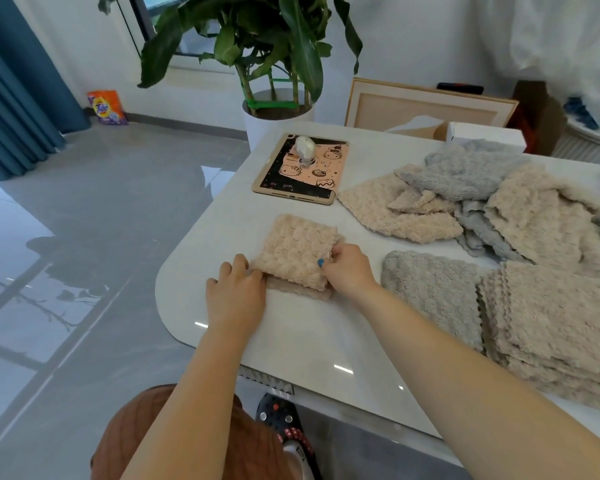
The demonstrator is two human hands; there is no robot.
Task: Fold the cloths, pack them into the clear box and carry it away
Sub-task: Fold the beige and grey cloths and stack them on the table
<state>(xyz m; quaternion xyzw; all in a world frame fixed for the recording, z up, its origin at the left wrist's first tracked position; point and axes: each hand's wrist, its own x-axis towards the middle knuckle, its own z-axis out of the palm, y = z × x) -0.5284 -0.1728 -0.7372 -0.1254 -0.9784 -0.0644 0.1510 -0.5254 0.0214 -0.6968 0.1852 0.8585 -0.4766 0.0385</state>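
Fluffy beige cloth, folded sq., btwn hands

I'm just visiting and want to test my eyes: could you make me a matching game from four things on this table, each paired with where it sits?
Things:
1. beige folded cloth
2. tablet
3. grey cloth laid flat
4. tissue box

Places:
A. at the table's far edge, behind the loose pile
B. held between the left hand and the right hand
C. beyond the folded cloth, with a small white device on it
D. just right of the right hand

Pairs: 1-B, 2-C, 3-D, 4-A
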